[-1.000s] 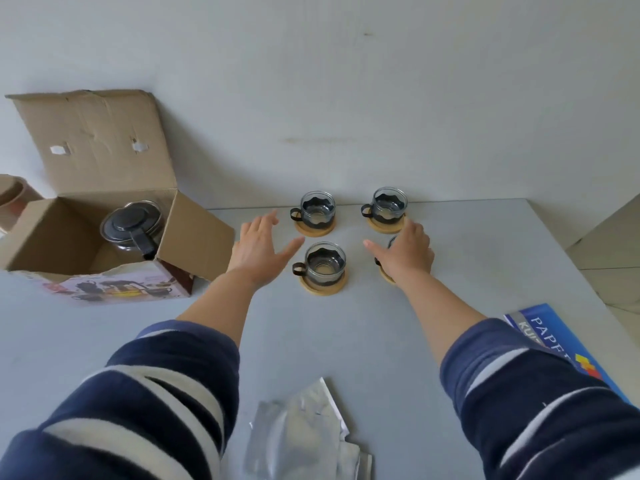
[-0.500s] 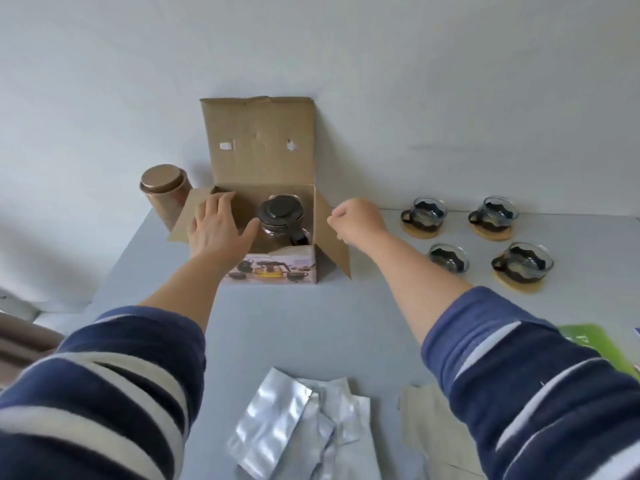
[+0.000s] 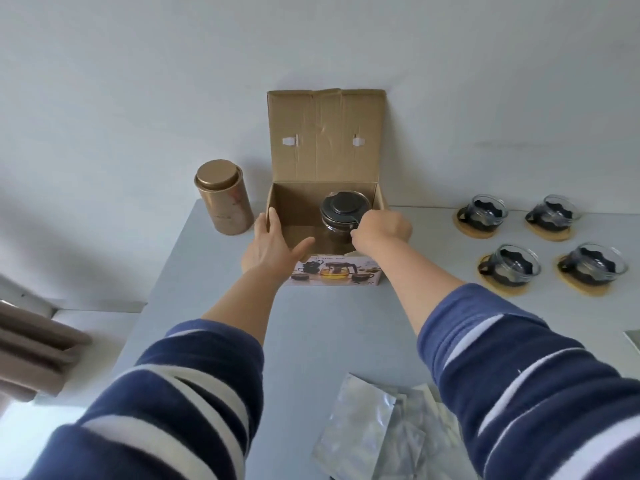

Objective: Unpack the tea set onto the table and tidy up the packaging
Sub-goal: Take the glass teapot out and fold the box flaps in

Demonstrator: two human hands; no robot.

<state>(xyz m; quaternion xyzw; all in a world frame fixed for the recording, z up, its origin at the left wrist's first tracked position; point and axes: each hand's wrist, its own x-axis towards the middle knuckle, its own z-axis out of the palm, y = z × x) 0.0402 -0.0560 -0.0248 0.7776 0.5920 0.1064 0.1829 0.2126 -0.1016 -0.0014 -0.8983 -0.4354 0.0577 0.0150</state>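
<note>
Your right hand is clenched on the teapot handle inside the box; left hand flat, released, against box's left wall.

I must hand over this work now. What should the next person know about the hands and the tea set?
Left hand: open, bracing the open brown cardboard box at its left wall.
Right hand: closed at the handle of the dark-lidded glass teapot, which is in the box.
Done: four glass cups on round wooden coasters stand on the grey table.
Left: lift out the teapot, tidy box and silver foil bags.
</note>
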